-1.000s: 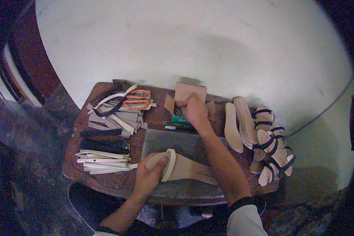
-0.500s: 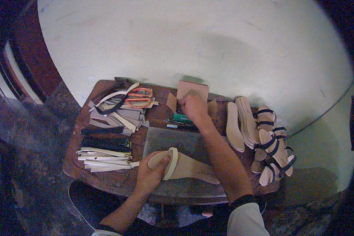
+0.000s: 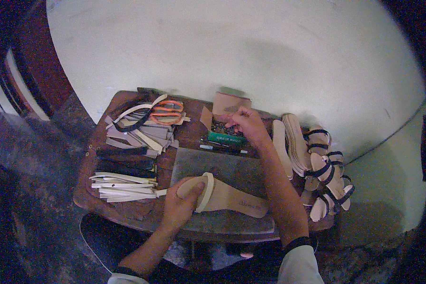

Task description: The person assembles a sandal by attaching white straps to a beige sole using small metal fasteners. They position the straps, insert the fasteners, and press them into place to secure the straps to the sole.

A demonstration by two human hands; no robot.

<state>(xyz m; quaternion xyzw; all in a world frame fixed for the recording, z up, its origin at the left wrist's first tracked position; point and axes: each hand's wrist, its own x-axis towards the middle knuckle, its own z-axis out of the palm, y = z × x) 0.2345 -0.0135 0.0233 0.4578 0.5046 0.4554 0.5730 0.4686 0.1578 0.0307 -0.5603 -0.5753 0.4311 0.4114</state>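
My left hand (image 3: 181, 199) grips the toe end of a beige sandal sole (image 3: 236, 199), thumb on top. A cream strap (image 3: 205, 191) loops across the sole beside my thumb. The sole's heel end points right. My right hand (image 3: 246, 124) is above the open green cardboard box (image 3: 225, 137), its fingertips drawn together in a pinch. Whatever is between them is too small to make out. Small dark pieces (image 3: 218, 127) lie inside the box. Under the sole is a grey slab (image 3: 189, 163).
Orange-handled scissors (image 3: 167, 112) rest on grey strips at the back left. Cream straps (image 3: 123, 188) and black strips (image 3: 125, 163) lie nearer. Right of my forearm are stacked beige soles (image 3: 294, 142) and sandals with dark straps (image 3: 327, 173). A pen (image 3: 222, 149) lies before the box.
My right hand has lifted slightly out of the box and shifted right, showing more of the dark pieces. My left hand still holds the sole, nearly in place.
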